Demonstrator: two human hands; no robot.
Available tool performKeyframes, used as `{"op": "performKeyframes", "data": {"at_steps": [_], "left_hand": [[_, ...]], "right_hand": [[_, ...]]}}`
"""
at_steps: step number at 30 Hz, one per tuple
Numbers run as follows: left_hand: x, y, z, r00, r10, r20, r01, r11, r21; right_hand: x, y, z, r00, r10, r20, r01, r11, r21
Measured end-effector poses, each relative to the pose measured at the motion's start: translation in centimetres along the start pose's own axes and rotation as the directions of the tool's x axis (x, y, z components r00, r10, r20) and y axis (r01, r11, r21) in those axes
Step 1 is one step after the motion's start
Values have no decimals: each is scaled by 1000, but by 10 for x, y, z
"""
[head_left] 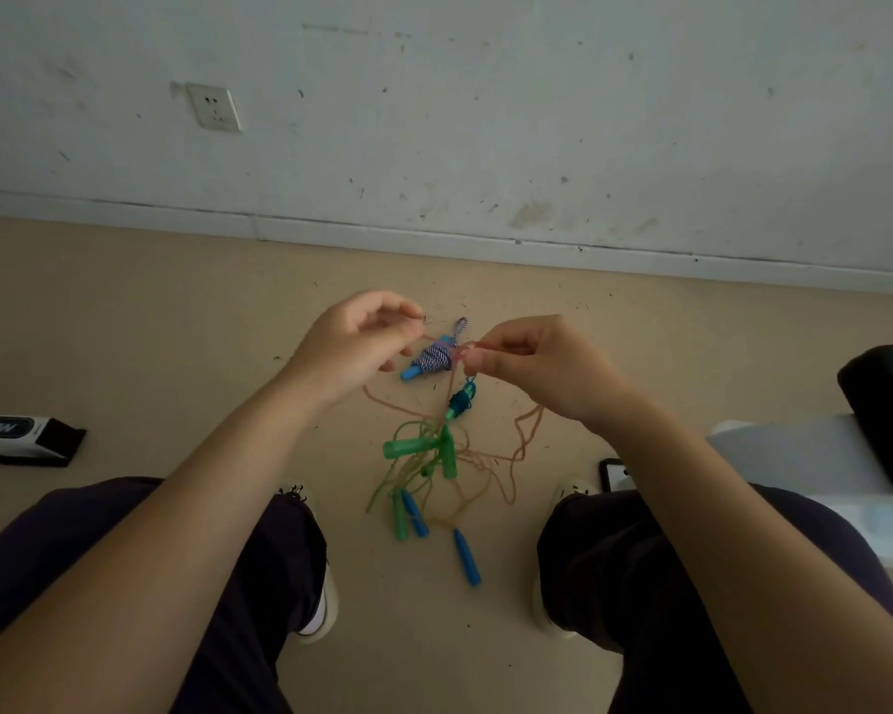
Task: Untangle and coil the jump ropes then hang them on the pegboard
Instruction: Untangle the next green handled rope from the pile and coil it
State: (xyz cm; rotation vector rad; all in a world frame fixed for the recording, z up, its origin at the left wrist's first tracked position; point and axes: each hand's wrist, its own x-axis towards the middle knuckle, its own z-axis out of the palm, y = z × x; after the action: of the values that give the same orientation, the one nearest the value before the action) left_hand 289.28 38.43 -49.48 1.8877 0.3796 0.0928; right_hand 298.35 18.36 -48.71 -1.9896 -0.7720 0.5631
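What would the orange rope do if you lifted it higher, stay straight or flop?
Probably flop: the orange rope already sags in loose loops below the left hand and right hand pinching it. It would likely drag the green handles up too, since they look tangled in it.

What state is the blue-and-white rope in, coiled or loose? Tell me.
Coiled: the blue-and-white rope sits wound in a tight bundle round its blue handle on the floor.

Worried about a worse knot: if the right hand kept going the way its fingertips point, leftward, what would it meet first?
Probably the blue-and-white wrapped rope bundle, just beyond the right hand; depth is unclear.
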Motion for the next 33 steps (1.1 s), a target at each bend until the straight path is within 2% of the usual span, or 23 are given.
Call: {"op": "performKeyframes", "data": {"at_steps": [3,5,9,12,16,19,22,26,31,33], "left_hand": [[-3,-3,5,964,18,264,-19,1000,0],[-4,-6,13,953,22,303,-20,1000,-12],[-4,-7,18,962,54,268,-26,994,-104],[-3,-6,16,966,32,255,18,981,-192],[-4,-6,17,971,18,238,37,973,-227],[-4,-6,15,977,18,214,32,973,-230],[-4,-5,13,967,52,250,-9,985,-171],[-4,-3,12,969,39,242,-25,998,-62],[-4,0,13,990,86,114,-100,987,123],[-5,3,10,989,121,80,-127,988,86]], "right_hand": [[-2,0,1,1000,-19,19,17,997,81],[-2,1,1,1000,-15,6,14,994,107],[0,2,3,998,-10,-57,14,997,73],[0,1,0,990,-39,-134,59,987,152],[-2,-5,-1,991,-115,-68,123,982,143],[-4,-5,3,995,-101,-22,103,987,121],[-5,-5,6,994,-90,-57,95,991,93],[-6,-5,9,971,-119,-208,121,993,-4],[-5,-8,10,927,-138,-349,156,988,23],[-4,-9,9,927,-132,-352,158,986,46]]}}
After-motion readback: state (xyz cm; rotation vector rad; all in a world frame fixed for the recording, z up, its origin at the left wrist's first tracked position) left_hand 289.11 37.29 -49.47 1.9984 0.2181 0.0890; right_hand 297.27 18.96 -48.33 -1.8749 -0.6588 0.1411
